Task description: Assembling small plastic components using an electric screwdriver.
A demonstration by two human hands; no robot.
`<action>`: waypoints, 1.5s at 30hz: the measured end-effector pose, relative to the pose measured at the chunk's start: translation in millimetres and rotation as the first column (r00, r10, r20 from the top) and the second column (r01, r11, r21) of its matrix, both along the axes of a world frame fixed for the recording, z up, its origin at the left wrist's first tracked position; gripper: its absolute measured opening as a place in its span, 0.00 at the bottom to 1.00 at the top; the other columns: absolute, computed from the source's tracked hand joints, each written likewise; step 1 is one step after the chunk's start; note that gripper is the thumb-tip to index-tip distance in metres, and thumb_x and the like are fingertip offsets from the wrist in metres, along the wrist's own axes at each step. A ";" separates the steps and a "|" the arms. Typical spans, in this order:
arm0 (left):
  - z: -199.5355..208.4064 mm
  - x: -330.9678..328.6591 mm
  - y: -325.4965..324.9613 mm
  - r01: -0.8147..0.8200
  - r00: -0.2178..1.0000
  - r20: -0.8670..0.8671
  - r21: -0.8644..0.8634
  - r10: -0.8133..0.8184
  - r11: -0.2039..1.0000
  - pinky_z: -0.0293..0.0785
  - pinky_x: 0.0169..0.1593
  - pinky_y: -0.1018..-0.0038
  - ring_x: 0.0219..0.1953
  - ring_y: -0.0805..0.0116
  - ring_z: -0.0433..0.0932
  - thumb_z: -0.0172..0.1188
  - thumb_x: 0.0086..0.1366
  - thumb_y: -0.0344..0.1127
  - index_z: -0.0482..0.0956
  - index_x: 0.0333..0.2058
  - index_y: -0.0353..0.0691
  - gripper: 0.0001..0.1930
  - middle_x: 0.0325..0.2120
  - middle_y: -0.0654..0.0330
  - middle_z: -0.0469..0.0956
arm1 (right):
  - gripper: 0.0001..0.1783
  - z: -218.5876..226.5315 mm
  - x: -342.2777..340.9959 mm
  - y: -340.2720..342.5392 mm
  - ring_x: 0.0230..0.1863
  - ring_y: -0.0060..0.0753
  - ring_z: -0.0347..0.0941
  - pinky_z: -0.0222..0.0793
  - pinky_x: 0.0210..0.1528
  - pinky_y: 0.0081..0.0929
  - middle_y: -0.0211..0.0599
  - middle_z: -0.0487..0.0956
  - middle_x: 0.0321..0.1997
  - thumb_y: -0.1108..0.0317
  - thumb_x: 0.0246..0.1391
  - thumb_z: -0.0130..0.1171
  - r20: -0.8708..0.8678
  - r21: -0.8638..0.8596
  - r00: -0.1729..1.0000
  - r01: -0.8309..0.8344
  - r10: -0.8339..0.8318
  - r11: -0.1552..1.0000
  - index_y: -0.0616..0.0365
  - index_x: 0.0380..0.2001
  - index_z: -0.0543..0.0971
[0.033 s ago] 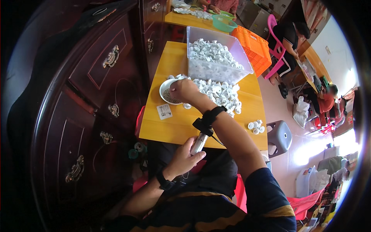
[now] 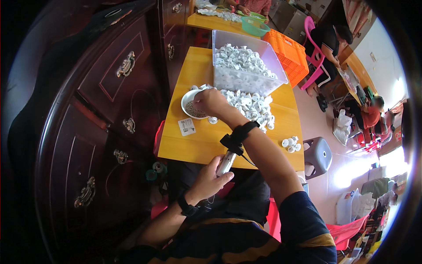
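Right hand (image 2: 210, 102) reaches fwd over the small white bowl (image 2: 193, 104) at the yellow bench's (image 2: 206, 145) left side, fingers pinched down at its rim — what they hold, can't tell. Left hand (image 2: 209, 179) sits near the body, clenched on a slim silvery tool (image 2: 226, 162), long axis pointing away. One bowl, one clear bin (image 2: 246, 66), one loose pile of white parts (image 2: 250, 105), one small cluster (image 2: 291, 143) — right hand nearer.

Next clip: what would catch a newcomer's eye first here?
Probably the heap of small white plastic parts in the middle of the yellow table, spilling out before a clear bin full of the same. The right hand reaches over a small white bowl at the heap's left edge, while the left hand holds a slim silvery tool at the table's near edge.
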State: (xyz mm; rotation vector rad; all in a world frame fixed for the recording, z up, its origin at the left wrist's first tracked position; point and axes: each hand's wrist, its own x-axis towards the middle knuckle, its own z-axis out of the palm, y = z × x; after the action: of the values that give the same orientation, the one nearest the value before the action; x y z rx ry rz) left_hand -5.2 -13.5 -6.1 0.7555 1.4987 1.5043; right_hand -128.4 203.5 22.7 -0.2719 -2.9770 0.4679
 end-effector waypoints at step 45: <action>19.2 4.1 -2.2 0.144 0.986 0.089 0.004 -0.144 0.990 0.73 0.34 0.81 0.30 0.80 0.73 0.64 0.68 0.36 0.58 0.69 0.33 0.36 0.37 0.61 0.76 | 0.06 -43.2 220.9 30.3 0.36 0.21 0.80 0.77 0.43 0.22 0.29 0.83 0.37 0.71 0.63 0.64 -0.017 -0.984 0.899 -0.093 -0.437 -0.152 0.56 0.43 0.82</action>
State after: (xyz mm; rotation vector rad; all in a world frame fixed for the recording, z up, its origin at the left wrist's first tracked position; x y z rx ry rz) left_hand -1.1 -15.7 13.0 0.7686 1.3501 1.4092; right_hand 92.5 233.9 -20.5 -0.5897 -1.3603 2.3875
